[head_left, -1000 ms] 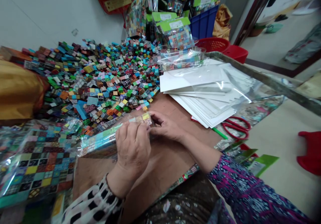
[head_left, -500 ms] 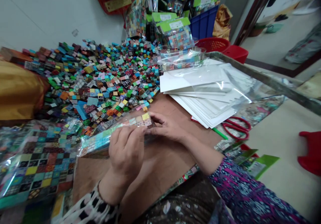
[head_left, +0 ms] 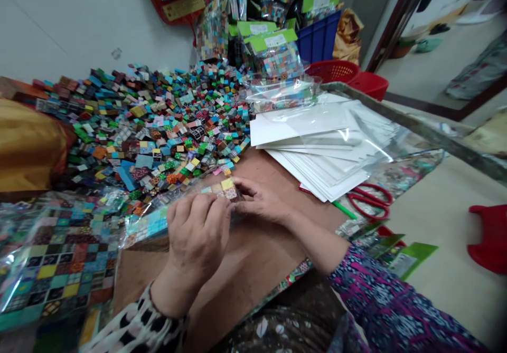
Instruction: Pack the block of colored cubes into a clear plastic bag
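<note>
Your wrapped row of blocks (head_left: 148,222) lies just left of the frame's centre, its long axis slanting from lower left up towards the right, above the brown board (head_left: 253,279). Your right hand (head_left: 261,201) grasps its upper-right end between thumb and fingers. Your left hand (head_left: 198,231) curls across its middle, so most of the visible length runs leftward from it; its fingertips are hidden, so you can't tell how firmly it grips.
</note>
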`<state>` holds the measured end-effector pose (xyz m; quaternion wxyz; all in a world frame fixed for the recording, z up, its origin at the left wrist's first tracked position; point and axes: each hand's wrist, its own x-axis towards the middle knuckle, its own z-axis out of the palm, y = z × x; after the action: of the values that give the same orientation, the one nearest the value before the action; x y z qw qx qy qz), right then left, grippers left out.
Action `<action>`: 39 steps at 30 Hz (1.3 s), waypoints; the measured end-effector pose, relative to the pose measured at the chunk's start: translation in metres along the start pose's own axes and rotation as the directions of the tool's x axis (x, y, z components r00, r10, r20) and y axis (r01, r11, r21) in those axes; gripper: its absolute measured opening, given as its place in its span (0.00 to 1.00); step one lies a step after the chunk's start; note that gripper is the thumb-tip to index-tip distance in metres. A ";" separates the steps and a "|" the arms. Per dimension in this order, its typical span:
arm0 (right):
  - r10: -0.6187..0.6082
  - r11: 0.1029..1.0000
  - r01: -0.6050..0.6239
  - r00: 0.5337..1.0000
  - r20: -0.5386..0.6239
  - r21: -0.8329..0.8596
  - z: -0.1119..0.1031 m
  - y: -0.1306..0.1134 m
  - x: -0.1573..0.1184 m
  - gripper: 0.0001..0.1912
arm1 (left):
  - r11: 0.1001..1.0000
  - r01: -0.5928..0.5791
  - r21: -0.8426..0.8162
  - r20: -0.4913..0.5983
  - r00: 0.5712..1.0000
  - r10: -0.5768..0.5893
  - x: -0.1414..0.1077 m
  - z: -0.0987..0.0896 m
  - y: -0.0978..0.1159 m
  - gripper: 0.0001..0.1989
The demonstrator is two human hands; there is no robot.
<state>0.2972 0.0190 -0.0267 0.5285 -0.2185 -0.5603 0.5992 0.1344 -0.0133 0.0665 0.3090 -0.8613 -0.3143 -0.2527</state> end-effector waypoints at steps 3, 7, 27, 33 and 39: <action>0.010 1.000 -0.010 1.000 -0.013 -0.001 0.001 0.000 -0.001 0.29 | 1.000 -0.022 0.010 0.042 0.999 0.021 0.003 -0.001 0.000 0.01; 0.011 1.000 -0.011 1.000 -0.023 0.002 0.001 0.001 -0.001 0.29 | 0.999 -0.036 0.014 0.069 0.997 0.035 0.005 0.001 0.000 0.04; -0.080 0.958 0.066 0.996 -0.040 -0.280 0.002 0.004 -0.006 0.36 | 0.989 -0.066 -0.132 -0.002 0.998 0.067 -0.001 0.015 0.002 0.03; -0.213 0.826 0.163 0.977 -0.031 -0.539 0.012 -0.008 -0.019 0.36 | 0.988 -0.089 -0.125 -0.027 0.996 0.086 0.003 0.012 0.002 0.04; -0.341 0.782 0.184 0.926 -0.162 -0.595 0.014 -0.016 -0.028 0.22 | 0.993 -0.038 -0.115 -0.072 0.997 0.030 -0.001 0.014 0.003 0.02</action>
<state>0.3011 -0.0149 -0.0178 0.5867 -0.3620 -0.6639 0.2897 0.1393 -0.0055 0.0555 0.2737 -0.8736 -0.2731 -0.2954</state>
